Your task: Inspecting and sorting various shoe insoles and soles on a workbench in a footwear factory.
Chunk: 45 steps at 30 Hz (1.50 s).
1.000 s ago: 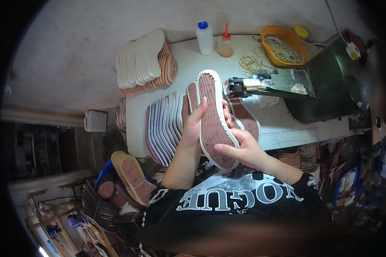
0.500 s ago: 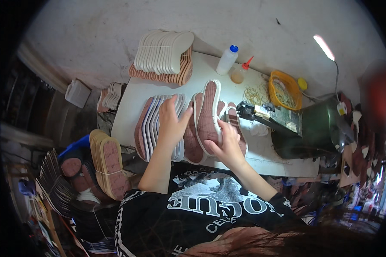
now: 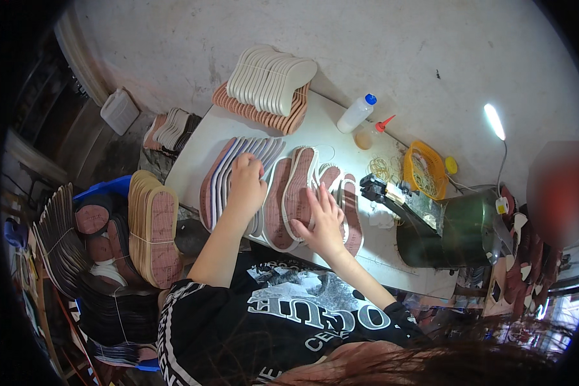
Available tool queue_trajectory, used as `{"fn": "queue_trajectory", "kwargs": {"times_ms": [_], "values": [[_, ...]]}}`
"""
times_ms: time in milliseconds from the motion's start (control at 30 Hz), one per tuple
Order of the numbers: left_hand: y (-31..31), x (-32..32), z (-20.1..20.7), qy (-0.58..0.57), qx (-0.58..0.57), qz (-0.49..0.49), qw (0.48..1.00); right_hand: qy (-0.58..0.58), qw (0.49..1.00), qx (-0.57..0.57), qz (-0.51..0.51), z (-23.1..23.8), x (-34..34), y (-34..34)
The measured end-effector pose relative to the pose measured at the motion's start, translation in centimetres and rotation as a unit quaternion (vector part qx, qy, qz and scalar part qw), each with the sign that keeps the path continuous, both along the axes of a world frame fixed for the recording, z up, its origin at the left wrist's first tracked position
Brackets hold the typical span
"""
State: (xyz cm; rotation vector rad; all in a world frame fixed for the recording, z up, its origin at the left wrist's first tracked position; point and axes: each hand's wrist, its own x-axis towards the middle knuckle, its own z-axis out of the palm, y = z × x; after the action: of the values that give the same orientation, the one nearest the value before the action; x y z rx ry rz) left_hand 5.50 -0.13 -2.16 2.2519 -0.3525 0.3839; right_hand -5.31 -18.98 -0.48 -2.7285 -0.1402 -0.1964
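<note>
A scuffed pale wall (image 3: 392, 58) rises behind a white table (image 3: 328, 109). At the left, a blue bin (image 3: 111, 185) holds dark soles (image 3: 112, 315); a white jug (image 3: 119, 111) stands further back, and a banded stack of tan-edged insoles (image 3: 154, 225) sits nearer the table. Next, the left hand (image 3: 248, 185) curls its fingers over a leaning row of insoles (image 3: 220, 180) (whether it pinches any, I cannot tell). Behind lies a bundle of pale soles (image 3: 264, 80) on pinkish ones. Mid-table, white-rimmed brown insoles (image 3: 280, 215) overlap, the right hand (image 3: 321, 222) spread loosely over them, clasping nothing. Rightward come a blue-capped bottle (image 3: 356, 114), a red-tipped bottle (image 3: 367, 138), a yellow-orange basket (image 3: 413, 168), a dark green machine (image 3: 460, 228) and a lit lamp (image 3: 494, 122).
</note>
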Motion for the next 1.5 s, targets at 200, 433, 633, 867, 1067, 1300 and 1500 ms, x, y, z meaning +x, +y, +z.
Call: {"fn": "queue_trajectory", "kwargs": {"times_ms": [200, 433, 633, 867, 1067, 1300, 1500], "values": [[0.9, -0.4, 0.7, 0.028, -0.031, -0.003, 0.999, -0.041, 0.997, 0.064, -0.007, -0.2, -1.0, -0.4], [-2.0, -3.0, 0.3, 0.012, 0.209, -0.035, 0.977, -0.098, 0.967, 0.237, -0.006, -0.7, -0.8, -0.9], [-3.7, -3.2, 0.1, 0.04, 0.32, -0.01, 0.947, -0.092, 0.95, 0.299, -0.014, -1.1, -0.4, -1.3], [-4.0, -3.4, 0.4, 0.013, 0.259, 0.011, 0.966, -0.13, 0.917, 0.375, -0.033, -2.6, -1.2, -1.0], [-3.6, -3.2, 0.3, -0.005, 0.088, -0.001, 0.996, -0.15, 0.919, 0.363, -0.046, -2.9, -1.2, -1.4], [-0.6, 0.0, -0.5, 0.149, -0.112, -0.111, 0.976, -0.123, 0.805, 0.574, -0.084, -2.7, -1.1, -0.7], [3.6, 0.0, 4.3, 0.4, -0.656, -0.132, 0.626, -0.109, 0.822, 0.547, -0.115, -2.6, -1.0, -0.9]]}}
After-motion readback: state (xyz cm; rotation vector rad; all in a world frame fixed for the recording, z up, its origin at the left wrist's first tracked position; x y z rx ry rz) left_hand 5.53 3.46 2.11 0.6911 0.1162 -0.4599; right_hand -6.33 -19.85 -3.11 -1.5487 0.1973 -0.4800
